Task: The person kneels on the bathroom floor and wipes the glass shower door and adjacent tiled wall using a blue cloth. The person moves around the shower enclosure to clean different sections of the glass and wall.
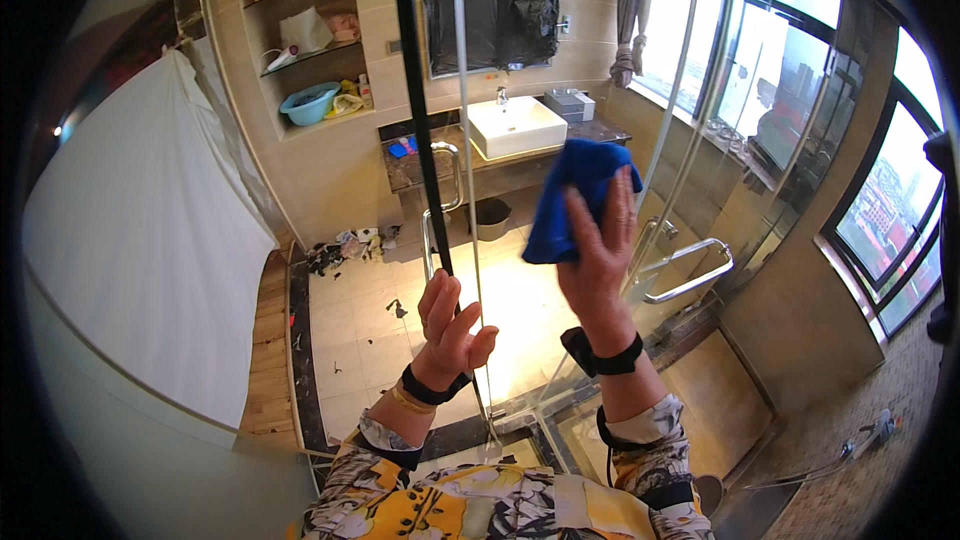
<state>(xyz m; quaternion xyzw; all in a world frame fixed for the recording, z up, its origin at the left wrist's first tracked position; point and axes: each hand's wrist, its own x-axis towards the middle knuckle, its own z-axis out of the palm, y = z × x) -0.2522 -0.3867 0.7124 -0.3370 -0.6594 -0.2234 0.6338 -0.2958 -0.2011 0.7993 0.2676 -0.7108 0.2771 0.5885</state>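
Note:
My right hand (600, 251) is spread over a folded blue cloth (581, 199), pressing it against a clear glass panel in front of me. The cloth hangs out past the fingers on the left. My left hand (450, 322) is raised at the black-edged upright of a glass door (427, 165), its fingers apart and no object in it; whether it touches the edge cannot be told. Just above it is a curved chrome door handle (427, 240). Another chrome handle (690, 270) stands out to the right of my right wrist. Both wrists wear black bands.
Beyond the glass, a white basin (517, 127) rests on a dark stone counter (405, 176), with a waste bin (489, 219) below. Scraps of debris (352, 247) lie on the tiled floor. Wall shelves hold a blue tub (310, 105). A white sheet (150, 240) hangs left; a shower fitting (870, 435) is right.

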